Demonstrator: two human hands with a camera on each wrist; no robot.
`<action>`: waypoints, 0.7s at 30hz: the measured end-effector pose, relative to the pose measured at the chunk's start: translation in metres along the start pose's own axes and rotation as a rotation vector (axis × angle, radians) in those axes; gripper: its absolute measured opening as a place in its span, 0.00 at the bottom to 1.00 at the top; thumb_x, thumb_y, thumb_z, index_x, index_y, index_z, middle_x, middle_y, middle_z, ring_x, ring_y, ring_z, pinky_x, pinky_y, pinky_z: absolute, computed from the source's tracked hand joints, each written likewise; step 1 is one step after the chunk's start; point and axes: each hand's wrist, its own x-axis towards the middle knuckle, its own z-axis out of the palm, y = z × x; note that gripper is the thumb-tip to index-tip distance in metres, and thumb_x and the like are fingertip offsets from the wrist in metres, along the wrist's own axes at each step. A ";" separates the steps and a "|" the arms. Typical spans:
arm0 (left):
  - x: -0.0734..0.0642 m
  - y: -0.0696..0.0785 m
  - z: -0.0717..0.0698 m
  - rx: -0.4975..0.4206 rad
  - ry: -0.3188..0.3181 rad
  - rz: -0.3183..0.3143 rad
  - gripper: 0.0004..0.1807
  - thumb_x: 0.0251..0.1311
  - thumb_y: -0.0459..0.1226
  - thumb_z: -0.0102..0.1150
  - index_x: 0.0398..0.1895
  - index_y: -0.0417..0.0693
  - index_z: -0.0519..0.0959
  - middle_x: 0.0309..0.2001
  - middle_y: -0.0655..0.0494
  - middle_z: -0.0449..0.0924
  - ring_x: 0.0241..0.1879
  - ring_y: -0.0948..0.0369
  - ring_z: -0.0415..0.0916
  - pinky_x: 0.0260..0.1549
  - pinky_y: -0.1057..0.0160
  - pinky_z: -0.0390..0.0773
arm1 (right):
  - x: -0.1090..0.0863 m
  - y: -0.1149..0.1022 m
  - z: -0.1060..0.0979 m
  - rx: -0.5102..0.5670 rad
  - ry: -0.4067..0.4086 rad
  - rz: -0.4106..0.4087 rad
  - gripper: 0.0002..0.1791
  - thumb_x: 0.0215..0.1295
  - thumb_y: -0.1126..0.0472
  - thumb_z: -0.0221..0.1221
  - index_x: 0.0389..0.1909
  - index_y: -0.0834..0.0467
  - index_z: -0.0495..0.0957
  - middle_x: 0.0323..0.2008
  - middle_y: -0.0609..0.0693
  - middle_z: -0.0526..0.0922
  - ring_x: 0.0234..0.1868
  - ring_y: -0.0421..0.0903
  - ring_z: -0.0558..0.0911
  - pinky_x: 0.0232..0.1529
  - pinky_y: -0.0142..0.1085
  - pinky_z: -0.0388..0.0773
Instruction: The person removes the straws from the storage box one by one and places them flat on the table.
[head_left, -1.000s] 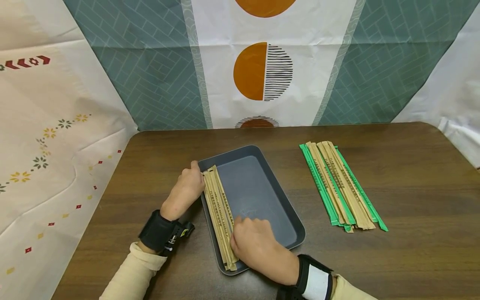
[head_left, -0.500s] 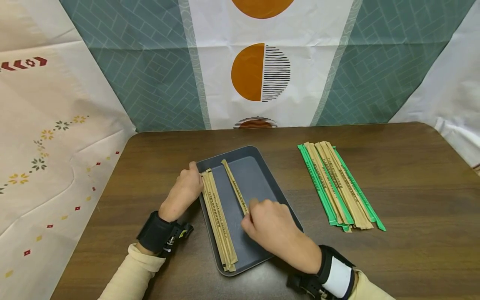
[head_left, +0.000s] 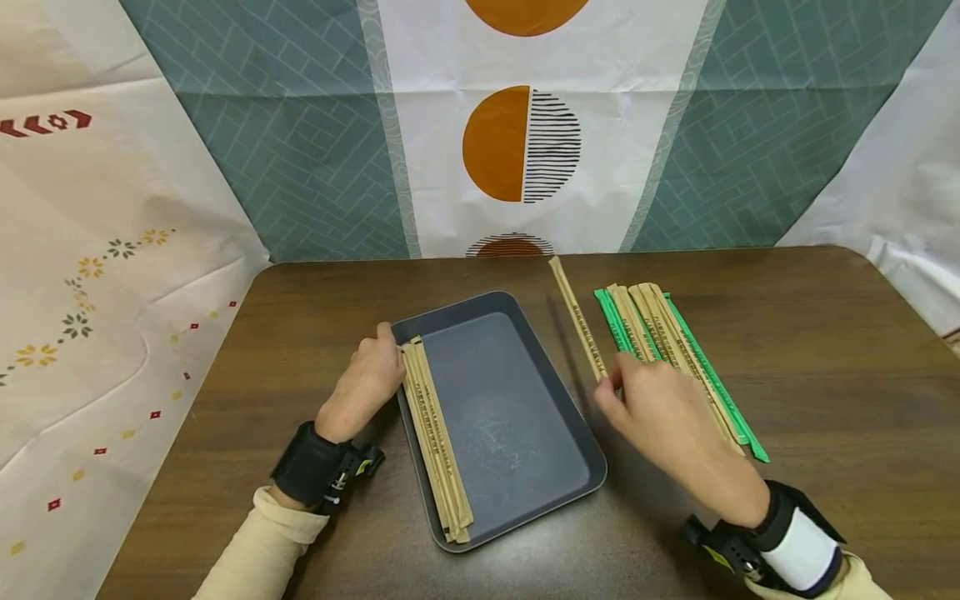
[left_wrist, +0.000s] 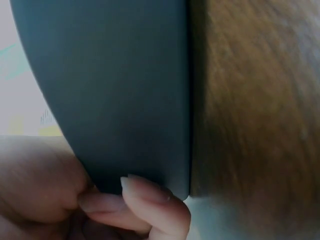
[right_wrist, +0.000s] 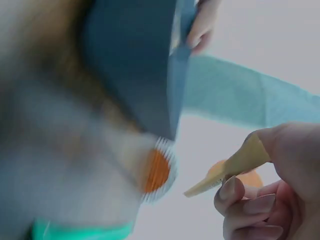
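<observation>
A dark grey tray (head_left: 495, 417) lies slanted on the table, and my left hand (head_left: 365, 379) grips its far left corner. In the left wrist view the fingertips (left_wrist: 145, 192) curl under the tray's edge. Along the tray's left side lie several tan paper-wrapped sticks (head_left: 435, 442). My right hand (head_left: 667, 412) pinches one tan paper-wrapped stick (head_left: 577, 317) between thumb and forefinger, up off the table between the tray and a second bunch. That bunch of green and tan wrapped sticks (head_left: 678, 325) is partly hidden behind the right hand.
The brown wooden table (head_left: 847, 358) has rounded far corners. A patterned cloth (head_left: 300, 167) in green and white hangs behind it, with a pale flowered cloth (head_left: 150, 333) on the left. Each wrist wears a black strap with a camera.
My right hand has drawn one tan stick out of the tray and carried it right, past the tray's rim, over to the mixed bunch. The left hand stays at the corner.
</observation>
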 end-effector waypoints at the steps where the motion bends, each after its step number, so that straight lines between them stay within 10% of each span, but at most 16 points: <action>1: 0.000 0.000 0.000 -0.001 0.000 0.000 0.17 0.67 0.28 0.31 0.54 0.24 0.58 0.13 0.51 0.58 0.10 0.57 0.60 0.10 0.64 0.54 | -0.001 0.008 -0.001 -0.028 0.000 0.013 0.08 0.52 0.62 0.53 0.17 0.56 0.68 0.07 0.45 0.63 0.08 0.40 0.61 0.07 0.34 0.56; 21: 0.002 0.002 0.000 -0.017 -0.035 -0.042 0.21 0.67 0.29 0.29 0.60 0.24 0.54 0.14 0.51 0.59 0.11 0.57 0.62 0.09 0.64 0.56 | -0.030 0.073 0.008 -0.170 -0.047 0.082 0.16 0.59 0.63 0.46 0.13 0.56 0.60 0.04 0.46 0.59 0.04 0.42 0.58 0.05 0.32 0.49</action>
